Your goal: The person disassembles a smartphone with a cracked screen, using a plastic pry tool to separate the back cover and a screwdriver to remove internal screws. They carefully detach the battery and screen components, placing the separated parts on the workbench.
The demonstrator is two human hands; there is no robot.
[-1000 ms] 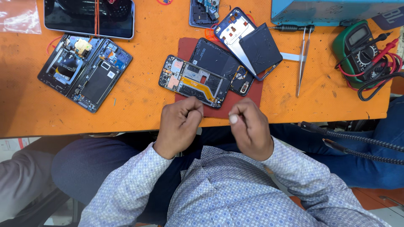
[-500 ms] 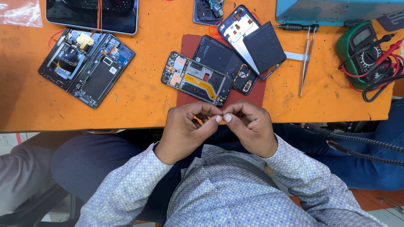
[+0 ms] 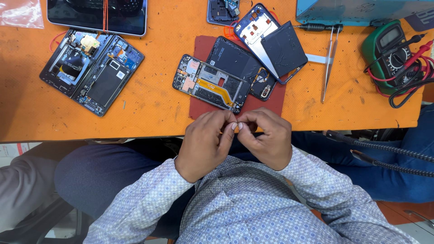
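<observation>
My left hand (image 3: 205, 144) and my right hand (image 3: 266, 138) meet fingertip to fingertip just past the near edge of the orange table (image 3: 149, 113). Together they pinch a tiny piece that the fingers almost wholly hide. Directly beyond them lies an opened phone (image 3: 210, 83) with an orange flex cable, resting on a dark red mat (image 3: 199, 108). A black back cover (image 3: 235, 61) lies beside it on the mat.
A blue phone frame with a black battery (image 3: 285, 47), tweezers (image 3: 327, 68) and a screwdriver (image 3: 316, 27) lie at the right. A green multimeter (image 3: 391, 49) with leads sits far right. An opened folding phone (image 3: 90, 70) and a tablet (image 3: 97, 16) are at the left. Braided cables (image 3: 384, 147) hang off the edge.
My hands were apart one second ago. They have come together and risen toward the table edge, fingertips now touching.
</observation>
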